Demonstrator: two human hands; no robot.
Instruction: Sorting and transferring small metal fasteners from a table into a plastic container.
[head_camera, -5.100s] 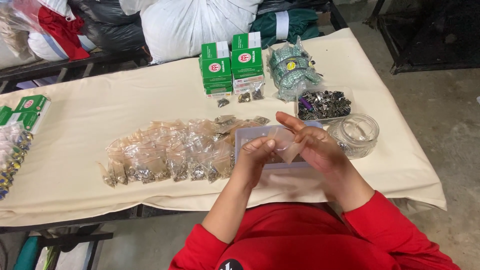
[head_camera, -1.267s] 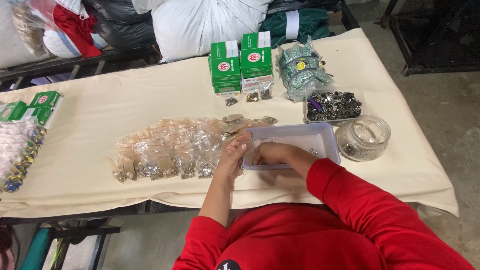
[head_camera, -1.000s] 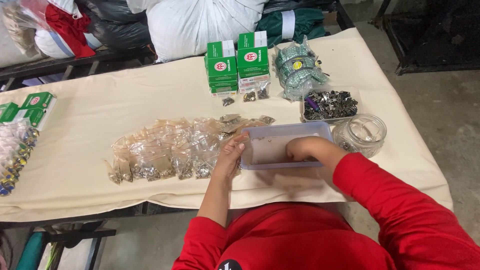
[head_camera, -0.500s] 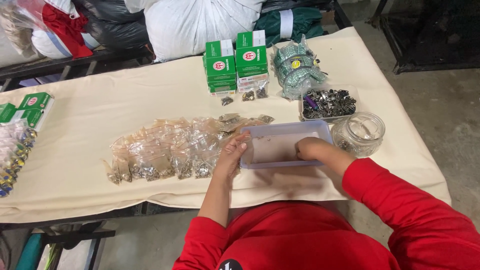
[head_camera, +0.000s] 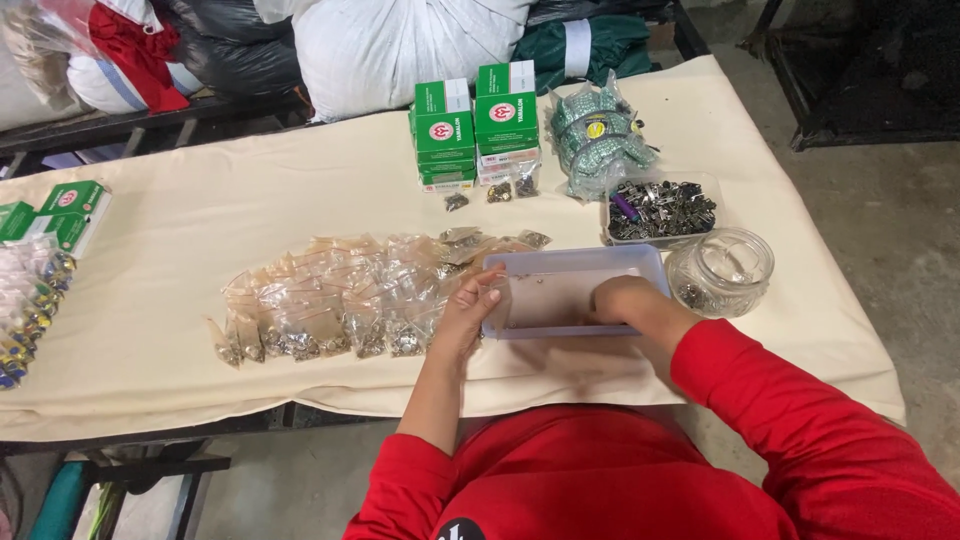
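- Tray (head_camera: 560, 268), shallow, pale and rectangular: it lies on the cream-covered worktop (head_camera: 200, 230) directly before the person, apparently kept close so that both hands reach it; a few small dark pieces lie scattered on its floor.
- Left hand (head_camera: 466, 310): rests against the tray's left rim, fingers loosely curled, likely steadying it; it holds nothing that can be seen.
- Right hand (head_camera: 618, 298): set down inside the tray at its right end, fingers bent under; whether they pinch a piece cannot be told.
- Small clear bags (head_camera: 330, 300): many, overlapping in a row just left of the tray; too crowded to count.
- Green boxes (head_camera: 475, 125): two stacks side by side at the far edge.
- One glass jar (head_camera: 720, 270), just right of the tray.
- One clear container of dark metal parts (head_camera: 660, 208), beyond the jar.
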